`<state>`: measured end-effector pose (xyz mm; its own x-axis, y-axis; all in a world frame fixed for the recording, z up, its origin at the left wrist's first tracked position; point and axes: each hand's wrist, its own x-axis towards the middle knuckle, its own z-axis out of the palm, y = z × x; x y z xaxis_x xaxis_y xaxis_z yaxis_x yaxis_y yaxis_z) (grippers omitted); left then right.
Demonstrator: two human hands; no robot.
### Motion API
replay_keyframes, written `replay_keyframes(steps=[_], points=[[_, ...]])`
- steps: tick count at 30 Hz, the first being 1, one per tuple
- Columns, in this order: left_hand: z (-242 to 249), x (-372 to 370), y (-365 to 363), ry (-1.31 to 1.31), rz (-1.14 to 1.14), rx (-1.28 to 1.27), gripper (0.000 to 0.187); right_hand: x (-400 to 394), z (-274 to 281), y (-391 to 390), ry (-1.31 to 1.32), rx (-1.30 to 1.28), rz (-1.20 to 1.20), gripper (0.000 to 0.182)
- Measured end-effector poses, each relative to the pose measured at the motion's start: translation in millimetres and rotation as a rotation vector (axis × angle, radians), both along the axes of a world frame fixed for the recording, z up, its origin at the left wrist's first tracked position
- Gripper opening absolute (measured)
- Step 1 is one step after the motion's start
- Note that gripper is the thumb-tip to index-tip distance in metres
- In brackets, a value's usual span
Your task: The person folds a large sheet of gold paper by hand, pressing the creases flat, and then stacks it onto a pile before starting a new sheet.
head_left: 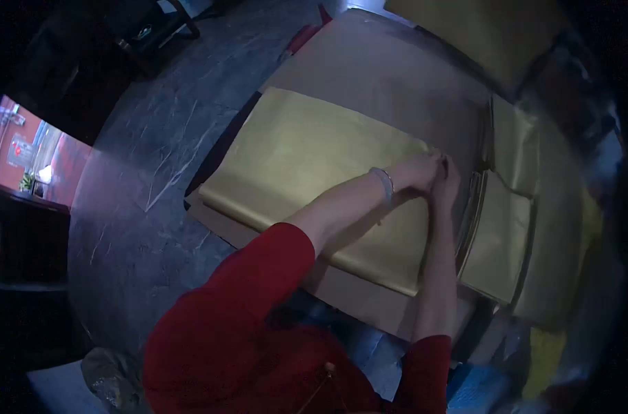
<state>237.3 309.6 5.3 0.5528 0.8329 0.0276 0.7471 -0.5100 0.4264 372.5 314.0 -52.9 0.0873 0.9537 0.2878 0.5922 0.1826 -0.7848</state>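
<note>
A large gold sheet (314,148) lies on a brown board-like surface (410,76), its near edge curved over like a fold or roll. My left hand (421,171), with a bracelet at the wrist, reaches across to the sheet's far right corner. Beside it my right hand (446,181) meets it at that same corner. The fingers of both hands are closed together there around the sheet's edge. Fine detail between the fingertips is too small to make out.
Stacked gold sheets (496,238) lie to the right, with another gold piece (514,145) behind them. A dark chair (155,34) stands at the upper left on the grey marbled floor (141,159). A bright screen (34,155) shows at far left.
</note>
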Motion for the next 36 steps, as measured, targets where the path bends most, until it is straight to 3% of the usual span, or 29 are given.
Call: replay_keyframes(steps=[2, 6, 7, 9, 15, 17, 20, 21, 26, 28, 30, 32, 34, 36], points=[[-4.5, -6.2, -5.9, -0.114, -0.095, 0.193, 0.083, 11.1, -5.3, 2.9, -0.078, 0.023, 0.052, 0.035], [-21.0, -25.3, -1.3, -0.143, -0.075, 0.120, 0.090, 11.7, -2.0, -6.5, -0.229, -0.006, -0.005, 0.032], [-4.7, -45.0, -4.4, -0.018, 0.000, 0.006, 0.089, 4.9, 7.7, -11.5, -0.359, 0.042, -0.023, 0.032], [-10.9, -87.6, -3.7, 0.033, 0.180, 0.053, 0.080, 6.8, -5.2, -10.2, -0.553, 0.118, -0.047, 0.032], [-6.0, -207.4, -25.3, 0.191, 0.728, 0.055, 0.078, 10.8, -6.8, -11.7, -0.499, 0.103, -0.033, 0.035], [-12.2, -236.7, -30.8, 0.113, 0.875, 0.084, 0.077, 5.9, 10.1, -21.3, -0.565, 0.034, -0.067, 0.035], [-5.3, -264.2, -39.5, 0.128, 1.006, 0.043, 0.080, 3.0, 18.9, -28.9, -0.539, 0.044, -0.050, 0.037], [-9.1, -271.7, -39.6, 0.149, 1.049, 0.053, 0.082, 17.3, -3.0, -18.2, -0.531, 0.167, -0.007, 0.036], [-4.6, -291.6, -43.5, 0.158, 1.153, 0.071, 0.081, 13.1, 9.8, -25.9, -0.529, 0.082, -0.047, 0.036], [3.3, -297.2, -39.8, 0.115, 1.182, 0.149, 0.072, 15.3, 9.7, -25.3, -0.541, 0.098, -0.055, 0.036], [30.0, -301.4, -39.7, 0.018, 1.199, -0.075, 0.064, 18.7, 4.2, -24.6, -0.558, 0.115, -0.063, 0.037], [16.9, -320.3, -24.8, -0.062, 1.263, -0.008, 0.064, 18.4, 4.8, -23.9, -0.571, 0.102, -0.067, 0.037], [10.2, -349.3, -11.9, -0.110, 1.149, -0.178, 0.071, 18.9, 5.4, -26.2, -0.582, 0.086, -0.074, 0.036], [10.8, -364.3, -5.9, -0.169, 1.205, -0.226, 0.073, 12.1, 6.0, -26.0, -0.612, 0.098, -0.083, 0.037]])
